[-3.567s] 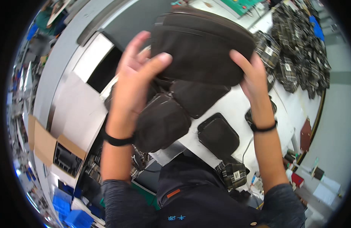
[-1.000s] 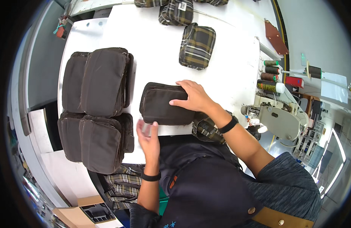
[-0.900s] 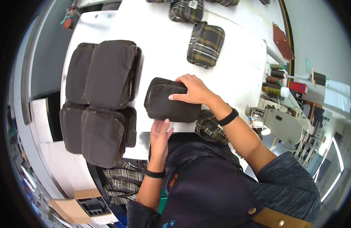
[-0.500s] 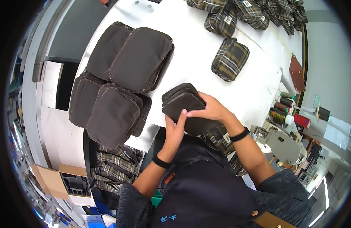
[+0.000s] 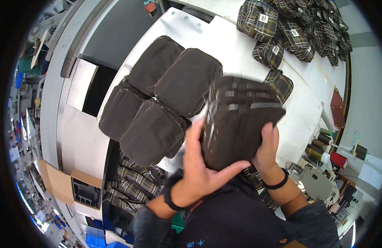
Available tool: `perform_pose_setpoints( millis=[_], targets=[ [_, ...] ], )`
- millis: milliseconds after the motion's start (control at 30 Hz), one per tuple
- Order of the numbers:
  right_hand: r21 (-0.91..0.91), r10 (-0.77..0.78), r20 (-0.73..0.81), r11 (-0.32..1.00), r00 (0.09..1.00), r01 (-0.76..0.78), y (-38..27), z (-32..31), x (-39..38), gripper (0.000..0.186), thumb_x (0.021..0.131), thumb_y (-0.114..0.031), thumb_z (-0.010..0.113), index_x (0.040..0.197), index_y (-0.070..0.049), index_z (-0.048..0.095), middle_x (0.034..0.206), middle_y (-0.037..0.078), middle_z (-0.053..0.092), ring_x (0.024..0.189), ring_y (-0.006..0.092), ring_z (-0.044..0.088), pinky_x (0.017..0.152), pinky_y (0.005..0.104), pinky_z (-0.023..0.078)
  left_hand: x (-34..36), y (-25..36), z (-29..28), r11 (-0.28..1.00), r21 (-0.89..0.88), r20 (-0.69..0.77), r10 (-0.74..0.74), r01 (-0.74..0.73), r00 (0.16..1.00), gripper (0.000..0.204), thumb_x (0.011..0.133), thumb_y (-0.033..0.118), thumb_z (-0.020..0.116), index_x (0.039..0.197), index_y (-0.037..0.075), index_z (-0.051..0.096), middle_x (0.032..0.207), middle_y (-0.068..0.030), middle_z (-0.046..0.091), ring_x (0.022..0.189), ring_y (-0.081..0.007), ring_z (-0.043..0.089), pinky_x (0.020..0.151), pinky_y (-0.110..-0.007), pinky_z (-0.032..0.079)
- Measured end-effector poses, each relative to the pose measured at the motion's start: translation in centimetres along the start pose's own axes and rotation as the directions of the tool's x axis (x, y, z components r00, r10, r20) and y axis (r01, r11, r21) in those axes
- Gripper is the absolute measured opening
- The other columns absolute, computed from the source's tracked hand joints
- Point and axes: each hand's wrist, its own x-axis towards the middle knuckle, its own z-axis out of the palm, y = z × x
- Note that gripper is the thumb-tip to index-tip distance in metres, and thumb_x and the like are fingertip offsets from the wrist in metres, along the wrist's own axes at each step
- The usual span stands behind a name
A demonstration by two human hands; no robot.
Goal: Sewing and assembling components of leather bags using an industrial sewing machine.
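Observation:
Between my two hands is a dark brown fabric pouch (image 5: 242, 132) with layered edges, raised above the white table and blurred by motion. My left hand (image 5: 201, 165) grips its left side, thumb lying along the near edge. At its right side my right hand (image 5: 267, 151) presses with the fingers up along it. Left of the pouch lie several dark brown, rounded fabric pieces (image 5: 189, 82) in stacks with frayed edges. A plaid pouch (image 5: 282, 87) sits just behind the held one, partly hidden by it.
Several plaid pouches (image 5: 296, 37) with white labels are heaped at the far right of the white table (image 5: 186, 25). Thread spools (image 5: 319, 144) and a sewing machine (image 5: 319, 182) stand at the right. More plaid fabric (image 5: 135, 180) and a cardboard box (image 5: 58, 182) are lower left.
My hands have lifted the dark brown pouch up from near my lap, and it appears larger and tilted. My left hand has shifted to its left side. The view has moved slightly.

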Motion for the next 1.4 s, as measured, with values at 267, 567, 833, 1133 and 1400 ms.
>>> perform_pose_setpoints(
  millis=[267, 567, 833, 1133, 1400],
  targets=[
    [0.289, 0.123, 0.51, 0.908, 0.852, -0.304, 0.4, 14.1, 11.8, 0.046, 0.102, -0.033, 0.061, 0.134, -0.002, 0.053, 0.132, 0.01, 0.06, 0.118, 0.0209, 0.06, 0.103, 0.0386, 0.046, 20.4, 1.1, -20.3, 0.903, 0.037, 0.338, -0.414, 0.428, 0.845, 0.066, 0.085, 0.026, 0.077, 0.137, -0.005, 0.049, 0.122, -0.0161, 0.067, 0.106, -0.023, 0.068, 0.094, -0.034, 0.056],
    [-0.045, 0.534, 0.36, 0.829, 0.765, -0.557, 6.8, 18.0, 17.5, 0.05, 0.101, -0.024, 0.061, 0.135, 0.009, 0.047, 0.138, 0.018, 0.053, 0.126, 0.03, 0.053, 0.111, 0.0435, 0.039, 26.1, -12.2, -26.8, 0.816, 0.005, 0.426, -0.525, 0.578, 0.737, 0.073, 0.084, 0.028, 0.08, 0.141, -0.003, 0.046, 0.129, -0.0147, 0.063, 0.114, -0.0219, 0.064, 0.1, -0.035, 0.053],
    [-0.204, 0.328, 0.293, 0.939, 0.898, -0.276, 4.5, 10.7, 15.6, 0.053, 0.101, -0.022, 0.06, 0.143, 0.005, 0.045, 0.129, 0.018, 0.06, 0.113, 0.0258, 0.064, 0.097, 0.0368, 0.052, 27.2, -15.2, -26.0, 0.78, 0.225, 0.399, -0.62, 0.584, 0.675, 0.085, 0.076, 0.026, 0.087, 0.145, -0.001, 0.045, 0.131, -0.0157, 0.063, 0.117, -0.0234, 0.063, 0.103, -0.036, 0.051],
    [-0.186, 0.346, -0.062, 0.918, 0.936, -0.352, 5.6, 0.8, 10.9, 0.043, 0.103, -0.018, 0.054, 0.14, 0.004, 0.049, 0.119, 0.016, 0.064, 0.102, 0.0225, 0.067, 0.085, 0.0335, 0.054, 27.6, -15.6, -24.8, 0.78, 0.344, 0.494, -0.624, 0.523, 0.606, 0.086, 0.077, 0.028, 0.087, 0.147, 0.003, 0.045, 0.13, -0.015, 0.063, 0.116, -0.0241, 0.063, 0.102, -0.037, 0.051],
    [-0.17, 0.377, -0.068, 0.908, 0.924, -0.383, 8.9, -0.3, 8.2, 0.047, 0.101, -0.019, 0.056, 0.142, 0.002, 0.047, 0.119, 0.015, 0.065, 0.1, 0.0211, 0.068, 0.085, 0.0321, 0.054, 23.4, -14.7, -22.1, 0.861, 0.399, 0.368, -0.465, 0.315, 0.805, 0.089, 0.087, 0.027, 0.079, 0.157, 0.003, 0.029, 0.149, -0.0173, 0.047, 0.14, -0.0254, 0.043, 0.116, -0.034, 0.034]
  ],
)
